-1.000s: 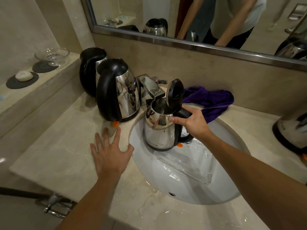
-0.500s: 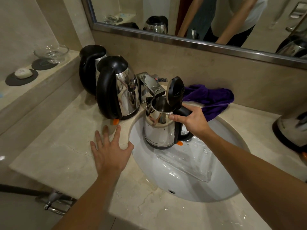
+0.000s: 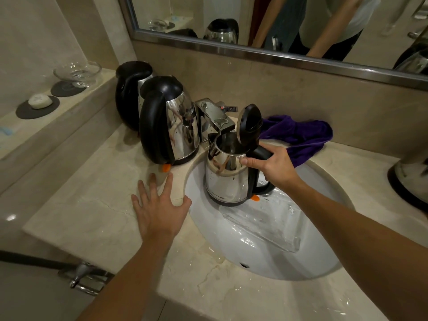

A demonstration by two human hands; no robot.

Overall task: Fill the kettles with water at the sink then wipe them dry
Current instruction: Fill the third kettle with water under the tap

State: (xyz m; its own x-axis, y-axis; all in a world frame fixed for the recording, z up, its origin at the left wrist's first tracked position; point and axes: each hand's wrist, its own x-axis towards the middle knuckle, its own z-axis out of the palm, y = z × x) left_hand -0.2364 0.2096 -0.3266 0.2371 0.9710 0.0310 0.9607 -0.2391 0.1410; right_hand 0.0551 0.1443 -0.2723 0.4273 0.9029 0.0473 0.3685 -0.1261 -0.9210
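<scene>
Kettle [image 3: 228, 177] barely shifted in right hand [image 3: 276, 164]; three others parked.

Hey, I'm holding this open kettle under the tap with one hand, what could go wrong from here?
Possible risks:
1. Your right hand alone grips the open kettle by its handle over the sink; as it gets heavier with water, it may tip or slip.
2. The countertop looks wet, so your left hand resting flat on it might slide.
3. The closed kettle stands close beside the tap; you could knock it.
</scene>
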